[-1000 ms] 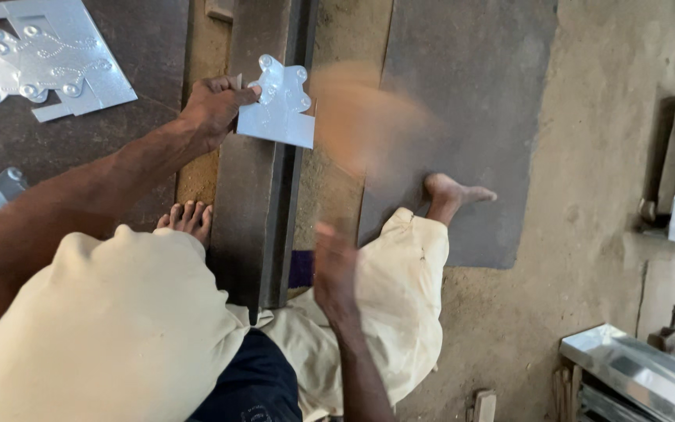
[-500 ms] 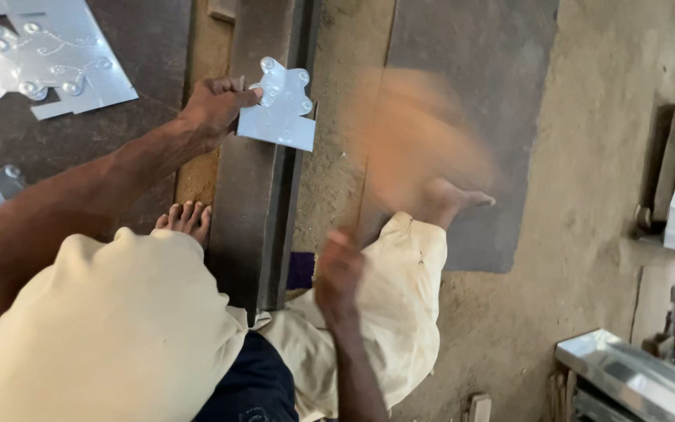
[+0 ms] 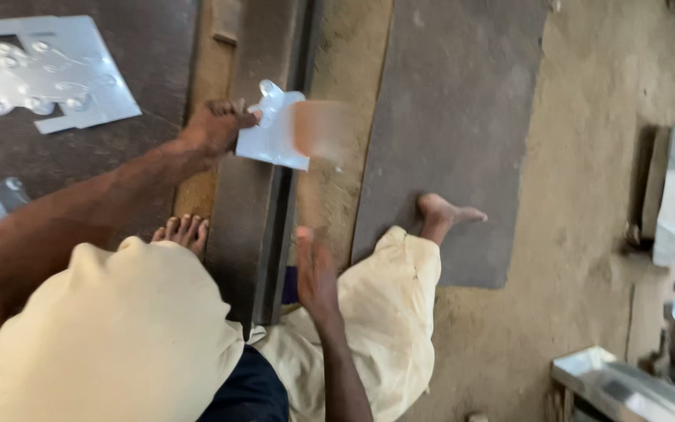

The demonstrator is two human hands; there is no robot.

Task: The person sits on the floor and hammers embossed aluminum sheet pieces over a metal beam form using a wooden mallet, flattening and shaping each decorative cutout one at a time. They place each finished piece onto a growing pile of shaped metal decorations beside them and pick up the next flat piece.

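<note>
Shiny sheet-metal piece (image 3: 275,133), pale silver with rounded lobes along its top edge, lies on a long steel beam (image 3: 255,219) and is pinched at its near edge by the left hand (image 3: 216,125), fingers closed over the metal. Just beyond that grip, over the far part of the piece, a blurred brownish tool head (image 3: 318,129) smears across the view; its shape cannot be made out. The right hand (image 3: 314,270) is below the grip, beside the beam, blurred, and whether it is closed around a handle cannot be told. A bare foot (image 3: 181,232) rests against the beam on the grip's near side; the other foot (image 3: 447,215) lies on a dark mat (image 3: 462,117). Well off to the left of the grip, a larger cut metal sheet (image 3: 48,74) lies flat on the dark floor.
</note>
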